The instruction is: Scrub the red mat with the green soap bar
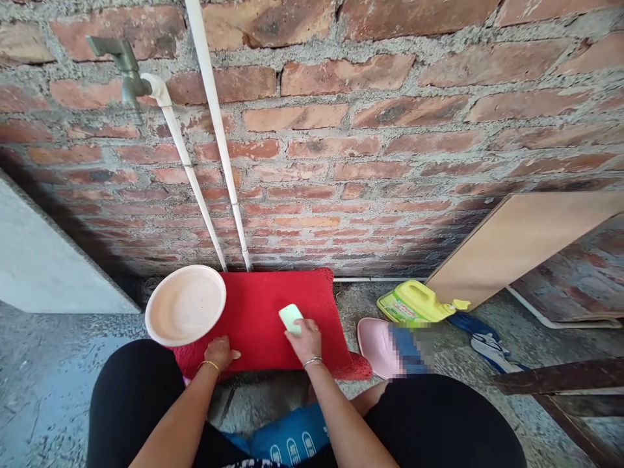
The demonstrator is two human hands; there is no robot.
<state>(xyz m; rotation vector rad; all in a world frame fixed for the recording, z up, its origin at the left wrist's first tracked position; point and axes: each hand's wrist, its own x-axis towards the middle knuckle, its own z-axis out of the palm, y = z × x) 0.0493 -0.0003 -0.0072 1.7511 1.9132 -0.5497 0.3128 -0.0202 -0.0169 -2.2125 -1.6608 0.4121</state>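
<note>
A red mat (263,302) with a shaggy, bumpy border lies spread out low in front of me. My right hand (307,339) grips a pale green bar of soap (291,318), which rests against the mat's surface. Near the mat's front left edge, my left hand (220,353) presses down with curled fingers closed on the fabric and its thumb pointing right. A pale pink basin (186,305) stands just beyond that hand, covering the mat's left end. Inside, the basin's bottom looks wet or holds clear liquid.
A yellow detergent jug (414,302) lies on its side to the right, beside a pink boot (375,344). Ahead rises a brick wall with a tap (124,71) and white pipes (219,130). A wooden board (517,240) leans at right; a grey slab (49,260) stands left.
</note>
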